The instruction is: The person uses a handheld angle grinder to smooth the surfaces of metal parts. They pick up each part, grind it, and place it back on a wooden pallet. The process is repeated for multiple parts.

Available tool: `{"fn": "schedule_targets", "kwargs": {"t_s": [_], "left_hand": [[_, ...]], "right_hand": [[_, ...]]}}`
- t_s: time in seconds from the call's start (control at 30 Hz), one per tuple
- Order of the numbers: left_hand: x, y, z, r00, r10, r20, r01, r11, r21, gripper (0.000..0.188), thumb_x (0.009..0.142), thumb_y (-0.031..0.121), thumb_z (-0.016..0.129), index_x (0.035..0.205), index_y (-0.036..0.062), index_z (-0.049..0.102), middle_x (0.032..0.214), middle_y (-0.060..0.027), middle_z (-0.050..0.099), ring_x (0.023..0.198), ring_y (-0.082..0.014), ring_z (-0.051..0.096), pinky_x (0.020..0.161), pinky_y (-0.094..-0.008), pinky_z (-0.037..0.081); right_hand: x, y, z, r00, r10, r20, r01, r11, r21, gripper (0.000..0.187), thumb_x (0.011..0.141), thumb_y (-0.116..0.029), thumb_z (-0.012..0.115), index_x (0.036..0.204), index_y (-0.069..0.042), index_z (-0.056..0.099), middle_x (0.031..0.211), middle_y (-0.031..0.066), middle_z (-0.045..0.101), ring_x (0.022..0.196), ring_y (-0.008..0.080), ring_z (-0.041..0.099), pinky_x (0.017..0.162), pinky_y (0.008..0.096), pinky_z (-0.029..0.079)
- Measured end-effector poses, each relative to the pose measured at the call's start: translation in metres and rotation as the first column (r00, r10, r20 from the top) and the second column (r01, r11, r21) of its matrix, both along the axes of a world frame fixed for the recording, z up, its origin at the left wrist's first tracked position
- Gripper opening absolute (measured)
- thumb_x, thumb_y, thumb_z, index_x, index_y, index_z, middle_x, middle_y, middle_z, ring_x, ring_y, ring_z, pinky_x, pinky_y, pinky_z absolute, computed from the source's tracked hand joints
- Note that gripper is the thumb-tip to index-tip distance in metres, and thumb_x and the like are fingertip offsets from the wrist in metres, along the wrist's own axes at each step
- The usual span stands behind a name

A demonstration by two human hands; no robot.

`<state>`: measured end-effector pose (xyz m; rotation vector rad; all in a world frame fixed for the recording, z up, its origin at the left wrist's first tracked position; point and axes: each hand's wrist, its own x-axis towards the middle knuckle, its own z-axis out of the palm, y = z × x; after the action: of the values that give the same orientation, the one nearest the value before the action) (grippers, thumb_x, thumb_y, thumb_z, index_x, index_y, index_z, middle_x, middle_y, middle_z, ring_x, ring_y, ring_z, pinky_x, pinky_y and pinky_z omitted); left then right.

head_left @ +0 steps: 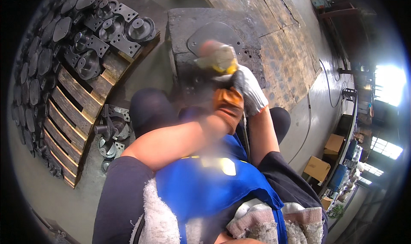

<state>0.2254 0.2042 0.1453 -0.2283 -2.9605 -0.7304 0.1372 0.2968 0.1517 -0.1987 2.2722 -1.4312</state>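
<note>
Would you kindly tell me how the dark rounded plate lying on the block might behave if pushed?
The plate looks like solid metal, so it would probably stay stiff and feel heavy for its thickness. Because it lies flat on the block, it would likely slide rather than roll or tip.

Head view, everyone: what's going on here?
A person's left hand, gloved in orange, and right hand, in white and grey, hold a blurred hand tool. Its head overlaps the near edge of a dark metal plate on a dark block; blur hides whether they touch. Metal parts lie on a pallet leftward.
</note>
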Motion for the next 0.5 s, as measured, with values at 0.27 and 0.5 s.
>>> {"fn": "schedule_targets", "kwargs": {"t_s": [0.27, 0.5], "left_hand": [[0.015, 0.022, -0.027, 0.918, 0.054, -0.392, -0.243, 0.859, -0.451, 0.021, 0.085, 0.024, 0.067, 0.1, 0.0091, 0.069, 0.077, -0.0033, 0.062, 0.068, -0.0172, 0.06, 0.061, -0.032, 0.051], [0.01, 0.005, -0.02, 0.948, 0.034, -0.317, -0.157, 0.916, -0.37, 0.019, 0.087, 0.015, 0.06, 0.097, 0.0019, 0.069, 0.072, -0.0065, 0.062, 0.061, -0.0191, 0.059, 0.052, -0.0362, 0.048]], "right_hand": [[0.018, -0.025, 0.063, 0.977, -0.118, 0.178, 0.121, 0.993, -0.008, 0.022, 0.091, -0.01, 0.068, 0.11, 0.001, 0.068, 0.096, 0.0034, 0.07, 0.087, 0.0112, 0.063, 0.079, 0.0286, 0.052], [0.001, -0.027, 0.044, 0.977, 0.001, 0.215, 0.023, 0.994, -0.111, 0.027, 0.093, -0.009, 0.054, 0.113, 0.003, 0.068, 0.099, 0.0066, 0.073, 0.087, 0.0146, 0.066, 0.078, 0.0297, 0.052]]}}
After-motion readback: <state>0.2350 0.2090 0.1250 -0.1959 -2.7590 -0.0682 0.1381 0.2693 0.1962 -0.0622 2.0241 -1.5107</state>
